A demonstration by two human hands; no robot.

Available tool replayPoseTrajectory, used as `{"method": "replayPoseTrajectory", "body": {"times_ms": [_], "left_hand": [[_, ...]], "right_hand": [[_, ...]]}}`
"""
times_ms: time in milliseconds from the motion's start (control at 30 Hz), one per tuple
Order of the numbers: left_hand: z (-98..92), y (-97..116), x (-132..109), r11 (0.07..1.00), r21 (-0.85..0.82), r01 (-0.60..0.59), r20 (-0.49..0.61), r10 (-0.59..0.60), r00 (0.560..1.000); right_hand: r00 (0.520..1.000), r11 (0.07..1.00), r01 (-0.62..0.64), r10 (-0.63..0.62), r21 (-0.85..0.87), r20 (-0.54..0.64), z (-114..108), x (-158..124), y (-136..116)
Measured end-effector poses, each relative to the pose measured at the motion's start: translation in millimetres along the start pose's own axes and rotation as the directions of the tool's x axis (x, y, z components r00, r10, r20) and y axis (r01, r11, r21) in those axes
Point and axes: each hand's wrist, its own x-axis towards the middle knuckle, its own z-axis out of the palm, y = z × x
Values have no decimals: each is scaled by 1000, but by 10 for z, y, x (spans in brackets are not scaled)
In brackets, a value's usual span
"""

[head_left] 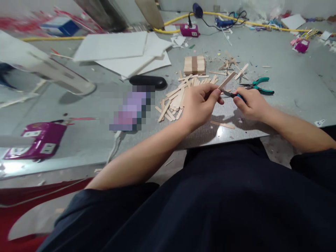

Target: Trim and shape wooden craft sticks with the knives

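My left hand (201,105) is closed around a flat wooden craft stick (228,80) that slants up to the right. My right hand (250,103) grips a small cutting tool with a blue handle (234,95), its dark tip touching the stick near my left fingers. Both hands hover just above a grey floor sheet (288,84). A heap of loose wooden sticks (178,96) lies left of my left hand. A neat stacked block of sticks (194,64) sits behind it.
Green-handled pliers (258,86) lie beyond my right hand. A black case (148,82), white boards (123,50), a pink power strip (35,140), a second pink strip (189,30) with yellow cable, and cut stick scraps (231,64) surround the spot.
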Motion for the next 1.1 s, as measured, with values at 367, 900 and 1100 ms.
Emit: {"method": "replayPoseTrajectory", "body": {"times_ms": [367,900,1100], "left_hand": [[8,-243,174,967,-185,174,19,-174,985],[-75,-391,185,813,563,148,213,-315,925],[-71,-410,175,724,684,86,239,-334,912]], "right_hand": [[994,994,-106,104,28,45,-52,66,-52],[924,903,-112,248,-414,291,-111,132,-184],[933,899,-79,219,-432,285,-38,130,-183]]}}
